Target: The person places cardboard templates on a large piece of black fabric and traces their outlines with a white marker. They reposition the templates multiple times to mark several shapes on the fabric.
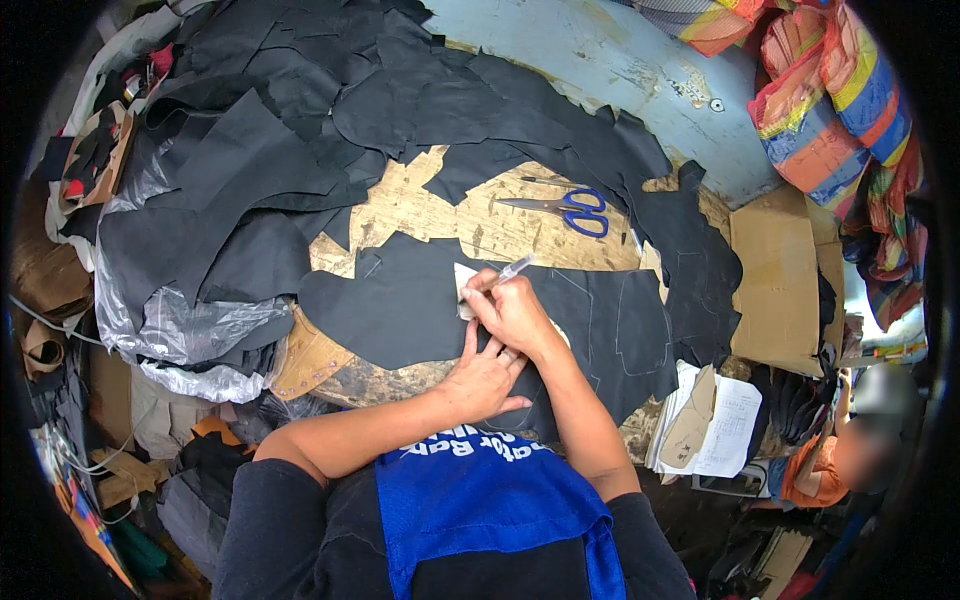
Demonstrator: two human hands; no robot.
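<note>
My right hand (515, 315) is closed around a clear-barrelled pen (516, 268), its tip end hidden by the fingers. Under that hand lies a small pale card template (464, 279), partly covered. It rests on a broad black leather-like sheet (390, 300). Thin light outlines show on the sheet's right part. My left hand (478, 384) lies flat with fingers stretched toward the template's lower end, just below my right hand. Scissors with blue handles (583, 213) lie beyond my hands on the worn wooden tabletop (400, 197).
Black sheets (430, 100) are heaped along the far and left sides. To the right stand a cardboard box (775, 280) and papers with a card pattern (690, 425) on top. Striped woven sacks (810, 110) sit far right. A person in orange (812, 472) is beyond the papers.
</note>
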